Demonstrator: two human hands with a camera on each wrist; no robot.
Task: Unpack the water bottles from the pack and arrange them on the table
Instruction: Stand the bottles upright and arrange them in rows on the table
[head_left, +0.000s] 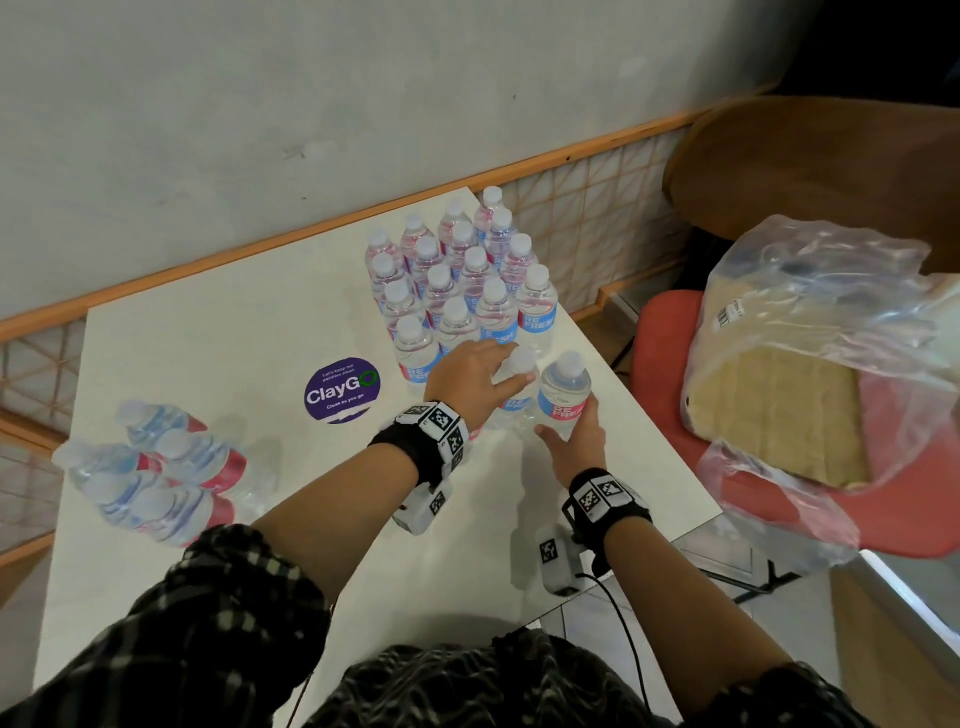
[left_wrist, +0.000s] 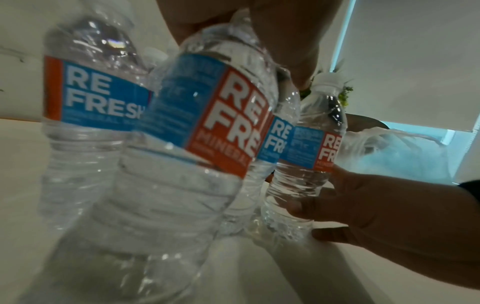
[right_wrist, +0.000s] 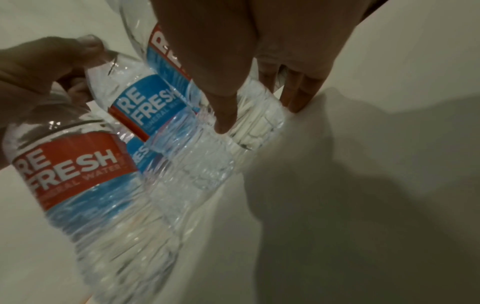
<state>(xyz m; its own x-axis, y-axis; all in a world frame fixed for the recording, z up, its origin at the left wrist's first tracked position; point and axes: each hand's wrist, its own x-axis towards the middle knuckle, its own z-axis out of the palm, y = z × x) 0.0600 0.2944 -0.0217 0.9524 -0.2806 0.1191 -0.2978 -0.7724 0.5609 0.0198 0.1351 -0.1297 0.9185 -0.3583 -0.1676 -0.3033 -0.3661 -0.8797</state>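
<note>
In the head view a white table (head_left: 249, 364) fills the middle of the frame, set against a grey wall. A block of upright water bottles (head_left: 457, 280) stands in rows at the upper centre of the table, white caps up, blue and red labels showing. At the near end of that block the left hand (head_left: 472, 379) curls its fingers round the neck and cap of one bottle (head_left: 519, 384), which stands just beside the block's front row. To the right of it the right hand (head_left: 574, 447) grasps a second bottle (head_left: 563, 395) low on its body, thumb on one side and fingers on the other; this bottle stands close to the table's right edge. In the left wrist view the held bottle (left_wrist: 197, 127) leans across the centre of the frame, with the right hand (left_wrist: 384, 207) at the lower right wrapped round the base of the other bottle (left_wrist: 309, 156).

At the lower left of the head view a loose heap of lying bottles (head_left: 156, 467) rests on its side near the table's left edge, well apart from the standing block. A round purple sticker (head_left: 342, 388) lies flat on the tabletop between the two groups. At the right of the frame the crumpled clear plastic wrap (head_left: 810, 322) with its cardboard tray (head_left: 779, 415) sits on a red chair (head_left: 670, 364) beside the table.
</note>
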